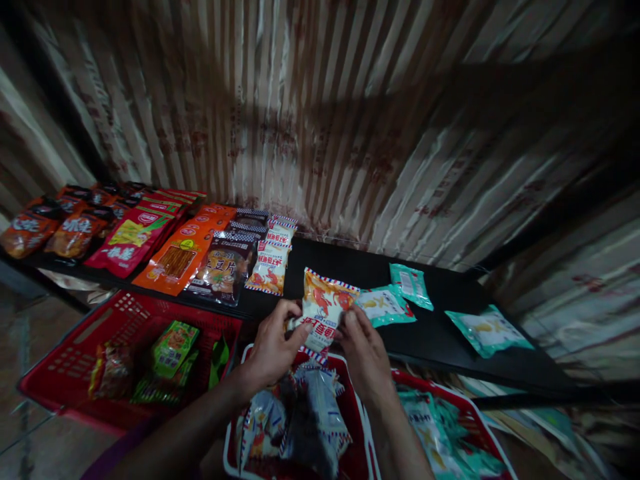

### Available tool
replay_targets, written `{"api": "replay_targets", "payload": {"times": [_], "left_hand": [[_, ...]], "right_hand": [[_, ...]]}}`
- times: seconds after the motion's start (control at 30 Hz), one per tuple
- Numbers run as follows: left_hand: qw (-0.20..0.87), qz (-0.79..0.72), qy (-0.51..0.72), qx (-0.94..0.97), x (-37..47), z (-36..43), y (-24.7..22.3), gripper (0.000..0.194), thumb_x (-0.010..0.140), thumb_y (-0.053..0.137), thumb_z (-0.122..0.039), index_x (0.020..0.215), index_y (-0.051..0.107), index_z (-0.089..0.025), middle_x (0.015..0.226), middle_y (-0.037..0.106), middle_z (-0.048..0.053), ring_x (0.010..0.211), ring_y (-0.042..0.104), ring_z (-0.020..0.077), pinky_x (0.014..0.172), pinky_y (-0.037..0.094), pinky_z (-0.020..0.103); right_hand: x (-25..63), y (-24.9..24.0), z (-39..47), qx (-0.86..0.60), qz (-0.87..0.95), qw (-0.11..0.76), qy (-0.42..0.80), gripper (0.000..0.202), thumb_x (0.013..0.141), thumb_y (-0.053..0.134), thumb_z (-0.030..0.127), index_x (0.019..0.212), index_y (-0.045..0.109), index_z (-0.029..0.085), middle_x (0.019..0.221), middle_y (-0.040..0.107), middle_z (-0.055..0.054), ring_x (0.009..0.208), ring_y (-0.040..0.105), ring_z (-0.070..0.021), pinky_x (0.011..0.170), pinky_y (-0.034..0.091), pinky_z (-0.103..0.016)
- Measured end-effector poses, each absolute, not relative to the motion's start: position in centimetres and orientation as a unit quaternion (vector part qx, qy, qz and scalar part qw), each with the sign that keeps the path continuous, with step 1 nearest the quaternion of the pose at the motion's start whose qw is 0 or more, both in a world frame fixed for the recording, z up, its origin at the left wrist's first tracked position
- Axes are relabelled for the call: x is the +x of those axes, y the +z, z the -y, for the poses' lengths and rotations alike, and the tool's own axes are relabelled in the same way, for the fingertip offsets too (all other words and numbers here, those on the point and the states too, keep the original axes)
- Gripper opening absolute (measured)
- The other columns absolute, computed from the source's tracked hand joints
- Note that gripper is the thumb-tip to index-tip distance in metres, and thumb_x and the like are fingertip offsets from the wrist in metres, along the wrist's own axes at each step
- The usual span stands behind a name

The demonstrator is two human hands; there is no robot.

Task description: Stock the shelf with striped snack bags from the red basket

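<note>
A white and orange snack bag [324,308] with a striped edge is held up between both hands, over the front edge of the black shelf [310,257]. My left hand [280,340] pinches its left side. On its right side my right hand [364,343] grips it with the fingers closed. Similar bags [270,263] lie in a row on the shelf to the left. Below the hands, a red basket [369,443] with a white rim contains more striped-edge bags [320,407]. Teal bags [383,305] lie on the shelf just right of the held bag.
Brown bags [225,267], orange bags [183,257], red bags [137,233] and dark-orange bags [75,233] line the shelf's left part. A red basket [65,367] with green packets stands at left, another basket [475,407] with teal bags at right. Corrugated sheeting [325,133] rises behind.
</note>
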State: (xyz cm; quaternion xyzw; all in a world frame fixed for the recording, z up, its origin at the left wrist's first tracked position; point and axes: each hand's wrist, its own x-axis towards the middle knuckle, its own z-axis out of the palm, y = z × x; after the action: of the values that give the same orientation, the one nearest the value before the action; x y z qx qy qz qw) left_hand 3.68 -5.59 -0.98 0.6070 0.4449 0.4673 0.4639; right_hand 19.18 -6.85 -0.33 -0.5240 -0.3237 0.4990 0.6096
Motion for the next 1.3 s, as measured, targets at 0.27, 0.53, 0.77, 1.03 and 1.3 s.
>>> {"api": "replay_targets", "payload": {"times": [0.27,0.53,0.77,1.03,1.3], "left_hand": [[0.675,-0.352,0.440,0.476,2.1,3.3,0.9,0.041,0.085,0.053,-0.042,0.118,0.050,-0.018,0.119,0.061,0.010,0.103,0.061,0.0214,0.087,0.048,0.034],[0.694,-0.342,0.478,0.416,2.6,2.8,1.0,0.033,0.076,0.066,-0.037,0.097,0.054,-0.015,0.102,0.067,0.008,0.087,0.064,0.0195,0.080,0.050,0.034],[0.650,-0.352,0.542,0.400,2.6,1.9,0.8,0.030,0.076,0.066,-0.037,0.090,0.050,-0.016,0.090,0.067,0.005,0.074,0.064,0.0162,0.068,0.051,0.030],[0.688,-0.309,0.500,0.426,3.1,2.1,0.9,0.038,0.076,0.067,-0.035,0.105,0.052,-0.016,0.107,0.066,0.009,0.093,0.065,0.0213,0.083,0.050,0.036],[0.695,-0.289,0.482,0.448,3.7,1.9,-0.3,0.065,0.076,0.068,-0.030,0.132,0.036,-0.021,0.123,0.060,0.011,0.109,0.059,0.0243,0.091,0.048,0.038]], "right_hand": [[18.2,0.8,5.0,-0.517,0.390,0.571,0.505,0.042,0.068,0.073,0.047,0.100,0.066,0.021,0.099,0.073,-0.004,0.090,0.066,-0.0258,0.075,0.054,-0.037],[17.6,-0.1,4.9,-0.528,0.368,0.568,0.513,0.051,0.066,0.073,0.049,0.109,0.062,0.024,0.110,0.070,-0.005,0.097,0.065,-0.0273,0.074,0.054,-0.037],[17.1,-0.8,6.0,-0.477,0.388,0.536,0.578,0.066,0.068,0.076,0.039,0.128,0.048,0.029,0.127,0.060,-0.006,0.111,0.059,-0.0250,0.089,0.050,-0.039],[16.4,-2.0,6.0,-0.486,0.355,0.559,0.570,0.061,0.074,0.071,0.040,0.129,0.047,0.027,0.116,0.067,-0.005,0.101,0.064,-0.0240,0.088,0.051,-0.039],[17.7,-0.9,5.3,-0.504,0.409,0.559,0.517,0.047,0.072,0.071,0.043,0.114,0.060,0.024,0.114,0.068,-0.004,0.103,0.062,-0.0218,0.093,0.046,-0.035]]}}
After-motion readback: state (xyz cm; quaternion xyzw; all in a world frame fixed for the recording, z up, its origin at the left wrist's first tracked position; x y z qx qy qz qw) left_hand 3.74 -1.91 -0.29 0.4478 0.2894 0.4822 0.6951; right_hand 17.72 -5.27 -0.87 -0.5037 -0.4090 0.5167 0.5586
